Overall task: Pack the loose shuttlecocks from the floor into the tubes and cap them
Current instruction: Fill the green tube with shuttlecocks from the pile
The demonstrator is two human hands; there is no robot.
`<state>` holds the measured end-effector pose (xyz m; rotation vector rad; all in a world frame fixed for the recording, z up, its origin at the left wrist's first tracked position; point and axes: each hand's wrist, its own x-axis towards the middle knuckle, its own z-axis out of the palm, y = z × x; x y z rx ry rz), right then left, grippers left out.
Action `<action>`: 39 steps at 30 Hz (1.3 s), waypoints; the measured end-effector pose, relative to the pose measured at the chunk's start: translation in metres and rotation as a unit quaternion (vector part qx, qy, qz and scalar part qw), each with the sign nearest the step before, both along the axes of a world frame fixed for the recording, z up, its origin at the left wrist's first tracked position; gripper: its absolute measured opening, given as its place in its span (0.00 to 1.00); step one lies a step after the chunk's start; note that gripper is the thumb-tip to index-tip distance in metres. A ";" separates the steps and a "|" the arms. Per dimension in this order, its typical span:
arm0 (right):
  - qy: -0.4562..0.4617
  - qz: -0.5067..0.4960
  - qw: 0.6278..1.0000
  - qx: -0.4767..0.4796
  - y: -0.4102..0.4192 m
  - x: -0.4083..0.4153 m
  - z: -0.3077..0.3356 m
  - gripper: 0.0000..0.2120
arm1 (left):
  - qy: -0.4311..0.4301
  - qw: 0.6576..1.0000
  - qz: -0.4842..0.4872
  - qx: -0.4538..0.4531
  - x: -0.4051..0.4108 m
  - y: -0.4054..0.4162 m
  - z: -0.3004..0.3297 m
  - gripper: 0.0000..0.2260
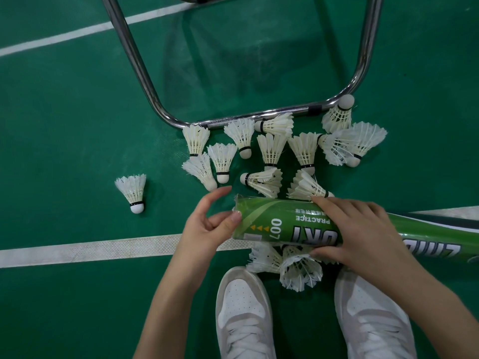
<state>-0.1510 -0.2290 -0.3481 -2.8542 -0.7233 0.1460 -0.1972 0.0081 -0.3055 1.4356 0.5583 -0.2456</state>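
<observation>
- Holding the green tube (290, 224) level above the floor (64, 112), the right hand (363, 229) wraps its middle, fingers curled over the top and thumb underneath.
- The left hand (207, 224) sits at the tube's open left end, thumb against the rim and fingers loosely spread, holding nothing I can make out; whether a shuttlecock is already inside cannot be told.
- Most loose shuttlecocks (269, 149) lie in a cluster on the floor just beyond the tube, against the lower bar of a metal chair frame (248, 117). One stray shuttlecock (133, 190) lies apart to the left, and a few more (298, 270) sit under the tube between the white shoes (243, 307).
- No cap is in view, so packing looks far from done.
- Risks from here: with the tube level or tipped left, anything inside could slide back out of the open end.
- Feeding a shuttlecock in feathers first, or at a slant, would likely crush or snag the feathers on the rim.
- A shifting foot could flatten the ones by the shoes, and those against the chair frame may be overlooked.
</observation>
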 end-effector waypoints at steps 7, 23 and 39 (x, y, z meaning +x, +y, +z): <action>-0.002 0.004 1.000 0.001 0.001 -0.001 -0.001 0.45 | 0.017 1.000 -0.004 -0.019 0.002 -0.004 0.002 0.29; 0.005 0.004 1.000 0.002 -0.001 -0.002 0.000 0.45 | -0.008 0.998 -0.052 -0.024 0.002 0.000 -0.009 0.27; 0.001 0.012 1.000 0.004 -0.002 0.000 0.001 0.46 | -0.013 0.985 -0.129 -0.117 0.000 0.005 -0.014 0.29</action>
